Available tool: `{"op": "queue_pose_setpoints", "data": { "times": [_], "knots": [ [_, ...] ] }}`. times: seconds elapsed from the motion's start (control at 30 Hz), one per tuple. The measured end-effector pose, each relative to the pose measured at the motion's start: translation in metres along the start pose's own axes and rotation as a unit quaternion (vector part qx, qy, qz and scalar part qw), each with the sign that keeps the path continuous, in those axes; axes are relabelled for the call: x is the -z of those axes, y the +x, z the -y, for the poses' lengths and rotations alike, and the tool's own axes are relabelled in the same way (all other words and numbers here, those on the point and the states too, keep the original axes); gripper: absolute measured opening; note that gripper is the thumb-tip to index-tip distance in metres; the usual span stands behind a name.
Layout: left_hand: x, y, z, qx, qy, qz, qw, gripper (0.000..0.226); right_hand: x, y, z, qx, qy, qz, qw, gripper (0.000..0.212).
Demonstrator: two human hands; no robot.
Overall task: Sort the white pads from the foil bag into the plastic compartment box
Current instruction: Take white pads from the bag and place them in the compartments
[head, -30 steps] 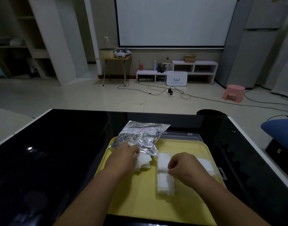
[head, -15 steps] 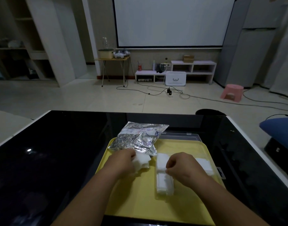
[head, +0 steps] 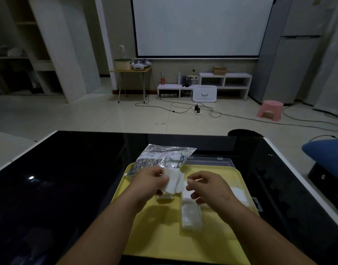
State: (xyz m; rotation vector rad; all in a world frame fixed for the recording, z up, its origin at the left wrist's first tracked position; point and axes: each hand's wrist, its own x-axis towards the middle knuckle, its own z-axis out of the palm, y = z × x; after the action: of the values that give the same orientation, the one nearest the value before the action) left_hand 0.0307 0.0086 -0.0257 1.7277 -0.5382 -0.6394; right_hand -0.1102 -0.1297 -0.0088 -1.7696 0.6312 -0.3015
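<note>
Pinches white pads (head: 173, 181) with left hand (head: 151, 183) above yellow tray (head: 164, 236). Curls right hand (head: 208, 188) at 3 o'clock of them; cannot tell if holding anything. Foil bag (head: 164, 157) at 12 o'clock.

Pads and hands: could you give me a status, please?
Left hand holds pads over tray. Right hand beside them, grip unclear. Nothing in the way.
</note>
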Motion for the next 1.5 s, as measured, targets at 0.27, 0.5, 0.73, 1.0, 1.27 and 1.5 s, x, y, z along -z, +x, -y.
{"op": "queue_pose_setpoints", "data": {
  "times": [0.27,0.5,0.73,1.0,1.27,1.5],
  "knots": [
    [-0.01,-0.004,-0.002,0.023,-0.055,0.039,0.997,0.011,-0.002,0.0,0.002,0.008,0.0,0.006,1.0,0.002],
    [-0.014,-0.003,-0.001,0.033,-0.08,0.028,0.996,0.009,-0.003,0.001,0.001,0.037,-0.024,0.008,0.999,0.01],
    [-0.018,-0.007,-0.001,0.044,-0.099,0.04,0.993,0.01,-0.003,0.003,0.0,0.057,-0.092,0.016,0.994,0.009],
    [-0.017,-0.009,-0.001,0.023,0.022,0.045,0.998,0.025,-0.002,0.004,-0.007,0.086,-0.306,-0.011,0.948,0.015],
    [-0.019,-0.007,0.004,0.079,0.04,0.054,0.995,0.033,-0.003,0.002,-0.006,0.064,-0.317,0.036,0.946,0.031],
    [-0.024,-0.008,0.002,0.09,0.006,0.051,0.995,0.027,-0.006,0.002,-0.007,0.063,-0.316,0.029,0.946,0.026]
  ]
}}
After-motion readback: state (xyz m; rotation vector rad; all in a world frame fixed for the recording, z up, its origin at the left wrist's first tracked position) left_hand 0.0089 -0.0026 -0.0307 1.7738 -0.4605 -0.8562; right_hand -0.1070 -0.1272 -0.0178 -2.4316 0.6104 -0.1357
